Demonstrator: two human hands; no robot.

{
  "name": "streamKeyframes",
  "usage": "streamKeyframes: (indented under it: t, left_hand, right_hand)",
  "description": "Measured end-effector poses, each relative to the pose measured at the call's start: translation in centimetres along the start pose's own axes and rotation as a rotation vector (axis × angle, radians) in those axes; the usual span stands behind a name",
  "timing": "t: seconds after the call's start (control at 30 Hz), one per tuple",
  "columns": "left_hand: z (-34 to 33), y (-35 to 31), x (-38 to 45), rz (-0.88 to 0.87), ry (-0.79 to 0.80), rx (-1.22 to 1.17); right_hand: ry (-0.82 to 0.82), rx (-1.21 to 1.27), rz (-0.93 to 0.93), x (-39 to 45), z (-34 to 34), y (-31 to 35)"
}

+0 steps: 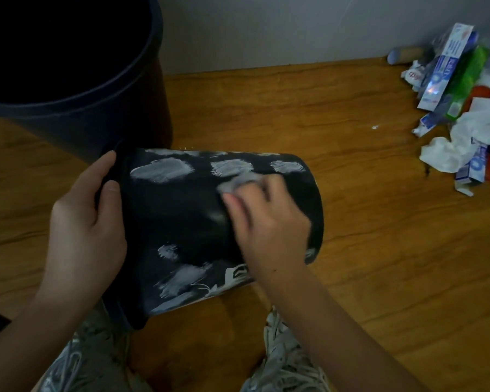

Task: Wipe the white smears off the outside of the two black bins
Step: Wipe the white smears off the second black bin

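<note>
A small black bin [176, 219] lies on its side over the wooden floor, its open end to the left. White smears [161, 171] run along its upper side and more sit low on its near side. My left hand [88, 222] grips the rim at the open end. My right hand [266, 222], blurred, presses a grey-white wipe [238, 183] against the bin's wall near its base end. A larger black bin [77, 80] stands upright at the top left, just behind the small one.
A heap of litter [464, 108] lies at the right: toothpaste boxes, crumpled tissues, a green packet. A white wall runs along the back. My two shoes [283, 357] stand on the wooden floor [351, 250] below the bin.
</note>
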State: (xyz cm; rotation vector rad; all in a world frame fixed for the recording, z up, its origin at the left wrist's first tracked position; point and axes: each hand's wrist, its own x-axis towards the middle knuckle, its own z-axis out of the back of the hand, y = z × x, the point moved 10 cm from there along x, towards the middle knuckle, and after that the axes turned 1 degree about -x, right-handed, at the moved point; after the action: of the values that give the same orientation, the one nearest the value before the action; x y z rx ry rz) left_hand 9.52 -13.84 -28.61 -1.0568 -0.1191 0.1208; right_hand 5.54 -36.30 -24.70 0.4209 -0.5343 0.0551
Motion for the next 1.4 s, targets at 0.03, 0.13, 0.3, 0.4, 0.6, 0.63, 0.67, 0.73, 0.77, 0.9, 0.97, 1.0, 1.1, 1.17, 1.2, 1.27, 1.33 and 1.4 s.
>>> streamKeyframes:
  t: [0.03, 0.13, 0.3, 0.4, 0.6, 0.63, 0.67, 0.73, 0.77, 0.9, 0.97, 1.0, 1.1, 1.17, 1.2, 1.27, 1.33, 1.4]
  left_hand:
    - [-0.1, 0.0, -0.1, 0.007, 0.001, -0.001]
    - [-0.2, -0.2, -0.4, 0.024, -0.001, 0.005]
    - [0.1, -1.1, -0.1, 0.081, -0.006, -0.059]
    - [0.2, -0.9, -0.8, 0.088, 0.001, -0.123]
    - [-0.1, -2.1, -5.0, -0.034, 0.059, -0.078]
    - [0.0, -2.1, -4.9, -0.041, 0.046, -0.08]
    - [0.0, -2.2, -4.8, -0.037, 0.037, -0.099]
    - [0.1, -2.2, -4.4, -0.022, 0.033, -0.146]
    - [0.0, -2.4, -4.2, -0.019, 0.04, -0.161]
    - [-0.9, -3.4, -3.6, 0.013, 0.115, -0.232]
    - [-1.1, -3.7, -3.1, 0.025, 0.148, -0.237]
    - [-1.2, -3.8, -2.9, 0.032, 0.16, -0.24]
    - [-1.2, -3.7, -2.6, 0.058, 0.173, -0.258]
    - [-1.3, -3.7, -2.5, 0.069, 0.18, -0.27]
    - [-1.4, -3.7, -2.5, 0.074, 0.183, -0.273]
    - [-1.4, -3.7, -2.2, 0.076, 0.19, -0.276]
    - [-1.4, -3.6, -2.1, 0.085, 0.195, -0.28]
    - [-1.4, -3.5, -2.0, 0.092, 0.197, -0.279]
  right_hand:
    - [-0.023, -0.039, -0.072, -0.2, 0.8, -2.3]
    - [-0.04, -0.153, -0.276, -0.7, 2.8, -8.8]
    - [-0.058, -0.206, -0.327, -0.4, 3.4, -11.5]
    - [-0.061, -0.194, -0.329, -0.5, 3.3, -11.7]
    - [-0.014, -0.16, -0.399, 0.3, 3.0, -12.5]
    - [0.001, -0.139, -0.413, 0.4, 2.9, -12.7]
    - [0.006, -0.105, -0.418, 0.5, 2.9, -12.7]
    - [-0.019, -0.03, -0.382, 1.0, 3.5, -11.6]
    - [-0.035, 0.003, -0.341, 1.3, 3.9, -10.3]
    - [-0.002, 0.17, -0.033, 3.1, 3.6, -1.7]
    - [0.118, 0.246, 0.092, 3.6, 2.1, 2.0]
    - [0.2, 0.261, 0.121, 3.5, 1.0, 3.2]
    - [0.397, 0.191, 0.15, 2.5, -1.5, 3.8]
    - [0.438, 0.161, 0.143, 2.2, -1.9, 3.1]
    - [0.441, 0.152, 0.157, 2.2, -1.8, 2.8]
    - [0.445, 0.116, 0.206, 2.3, -1.5, 2.5]
    - [0.46, 0.059, 0.242, 2.5, -1.4, 2.2]
    - [0.484, 0.015, 0.246, 2.7, -1.3, 1.8]
